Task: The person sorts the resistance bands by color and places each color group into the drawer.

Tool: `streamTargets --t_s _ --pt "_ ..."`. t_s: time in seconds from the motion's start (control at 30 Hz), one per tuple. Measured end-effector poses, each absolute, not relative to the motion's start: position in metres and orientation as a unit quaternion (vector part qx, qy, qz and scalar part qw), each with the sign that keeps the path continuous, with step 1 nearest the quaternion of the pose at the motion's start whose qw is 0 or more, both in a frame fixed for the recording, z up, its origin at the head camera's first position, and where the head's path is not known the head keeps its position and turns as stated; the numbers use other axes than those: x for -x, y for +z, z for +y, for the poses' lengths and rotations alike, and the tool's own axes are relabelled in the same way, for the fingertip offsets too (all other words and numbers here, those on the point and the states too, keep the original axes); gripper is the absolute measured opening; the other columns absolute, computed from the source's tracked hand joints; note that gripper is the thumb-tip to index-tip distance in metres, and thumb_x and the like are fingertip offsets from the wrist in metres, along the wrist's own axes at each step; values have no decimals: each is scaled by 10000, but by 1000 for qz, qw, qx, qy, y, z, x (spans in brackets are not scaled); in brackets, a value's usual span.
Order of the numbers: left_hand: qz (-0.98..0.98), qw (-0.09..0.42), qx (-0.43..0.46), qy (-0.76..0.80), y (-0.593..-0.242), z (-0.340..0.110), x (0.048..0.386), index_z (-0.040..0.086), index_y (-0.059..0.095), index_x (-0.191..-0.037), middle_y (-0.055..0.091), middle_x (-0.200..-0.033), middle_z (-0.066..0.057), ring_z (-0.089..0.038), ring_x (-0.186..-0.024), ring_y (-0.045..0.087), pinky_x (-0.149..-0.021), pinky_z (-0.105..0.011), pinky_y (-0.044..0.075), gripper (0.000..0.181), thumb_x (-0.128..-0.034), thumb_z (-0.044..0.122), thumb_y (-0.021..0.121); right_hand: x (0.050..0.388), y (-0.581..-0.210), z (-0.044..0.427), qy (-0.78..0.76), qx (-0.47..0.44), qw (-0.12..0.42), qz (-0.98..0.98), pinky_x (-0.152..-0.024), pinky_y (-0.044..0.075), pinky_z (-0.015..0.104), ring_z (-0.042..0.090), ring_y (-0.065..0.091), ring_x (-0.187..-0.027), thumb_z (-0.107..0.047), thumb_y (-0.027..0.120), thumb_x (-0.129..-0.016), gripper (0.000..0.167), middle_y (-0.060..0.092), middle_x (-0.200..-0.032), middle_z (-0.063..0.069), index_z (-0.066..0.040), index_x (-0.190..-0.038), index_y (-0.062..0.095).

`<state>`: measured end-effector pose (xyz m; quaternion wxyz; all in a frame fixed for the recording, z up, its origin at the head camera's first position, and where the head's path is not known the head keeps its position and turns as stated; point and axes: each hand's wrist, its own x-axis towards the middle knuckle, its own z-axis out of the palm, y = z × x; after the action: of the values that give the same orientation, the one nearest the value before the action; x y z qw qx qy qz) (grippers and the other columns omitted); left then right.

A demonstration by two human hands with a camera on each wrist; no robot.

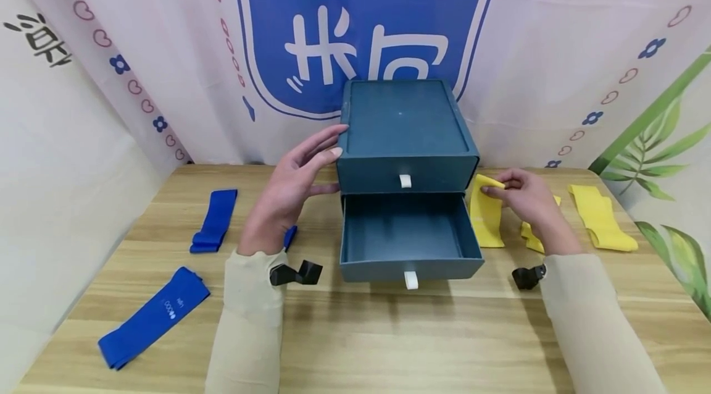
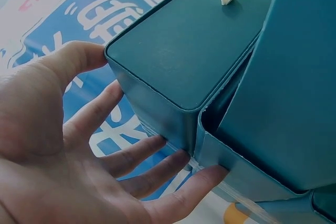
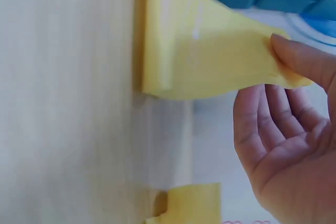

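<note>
A dark teal two-drawer box [image 1: 408, 175] stands at the table's back, its lower drawer [image 1: 411, 269] pulled out and bare inside, the upper one closed. My left hand [image 1: 294, 187] rests with spread, fairly straight fingers on the box's left side; in the left wrist view the hand [image 2: 105, 140] touches the edge and side of the box [image 2: 157, 56]. Right of the box, my right hand [image 1: 524, 199] pinches the top end of a yellow band [image 1: 487, 218]. In the right wrist view, thumb and fingers of the hand [image 3: 294, 119] hold the yellow band [image 3: 210, 51].
Two yellow bands lie further right, one partly behind my right wrist [image 1: 532, 237], the other near the table's right edge [image 1: 602, 218]. On the left lie blue bands [image 1: 215, 221], [image 1: 155, 320], with another partly hidden behind my left wrist. A printed curtain hangs behind the table [image 1: 389, 344].
</note>
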<state>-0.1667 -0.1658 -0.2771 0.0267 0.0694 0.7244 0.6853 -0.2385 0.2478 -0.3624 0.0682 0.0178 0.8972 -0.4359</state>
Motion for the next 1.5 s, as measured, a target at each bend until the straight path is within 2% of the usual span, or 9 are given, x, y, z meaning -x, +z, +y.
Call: streamTargets --t_s 0.23,0.37,0.53,0.77,1.03,1.2,1.33,1.5 --pt "723 23 -66 687 -277 -167 165 329 560 -1572 457 -1695 77 -242 -1496 487 -1096 -644 546 463 -1111 311 598 218 -350 243 -452 -29 30 891 -877 574 273 267 604 -1078 -396 730 -1035 440 667 -1257 118 -63 -1303 626" --pt "724 22 -69 686 -278 -168 165 329 555 -1576 450 -1695 99 -239 -1498 483 -1095 -639 549 465 -1113 318 595 209 -340 241 -440 -17 16 897 -815 563 211 241 618 -1041 -398 751 -1019 444 679 -1240 113 -62 -1286 637" --pt "722 23 -67 689 -278 -169 165 337 557 -1574 451 -1695 97 -245 -1496 482 -1098 -638 546 467 -1108 326 600 196 -322 238 -432 11 -8 902 -760 561 173 147 644 -942 -372 774 -1006 407 679 -1198 91 -50 -1222 649" --pt "719 26 -65 691 -279 -169 166 332 559 -1574 448 -1698 97 -243 -1505 468 -1106 -641 540 468 -1108 325 607 172 -293 233 -453 39 -37 890 -729 600 195 46 673 -846 -297 772 -1010 327 672 -1041 -88 -39 -1155 633" --pt "722 28 -68 688 -278 -167 167 335 561 -1571 448 -1698 99 -245 -1505 468 -1110 -644 536 466 -1107 329 604 137 -249 215 -463 76 -126 874 -659 592 169 32 685 -774 -162 748 -1003 192 658 -985 -116 -26 -1058 624" --pt "725 28 -69 685 -278 -166 168 341 558 -1573 441 -1704 94 -248 -1503 470 -1107 -641 540 465 -1110 326 601 122 -223 200 -477 103 -165 857 -651 614 175 51 720 -746 -87 769 -974 150 682 -993 -80 -43 -1023 635" --pt "726 30 -69 683 -278 -165 169 352 558 -1571 437 -1707 83 -251 -1501 470 -1108 -643 539 464 -1109 332 603 115 -206 183 -493 119 -165 846 -672 630 195 91 736 -789 -91 775 -976 150 693 -1028 -40 -67 -1019 633" --pt "724 33 -72 686 -278 -166 170 348 551 -1577 439 -1706 82 -257 -1501 471 -1112 -646 536 468 -1111 331 599 108 -199 153 -531 163 -114 824 -694 664 291 204 748 -834 -110 768 -995 172 679 -1075 58 -34 -1009 614"
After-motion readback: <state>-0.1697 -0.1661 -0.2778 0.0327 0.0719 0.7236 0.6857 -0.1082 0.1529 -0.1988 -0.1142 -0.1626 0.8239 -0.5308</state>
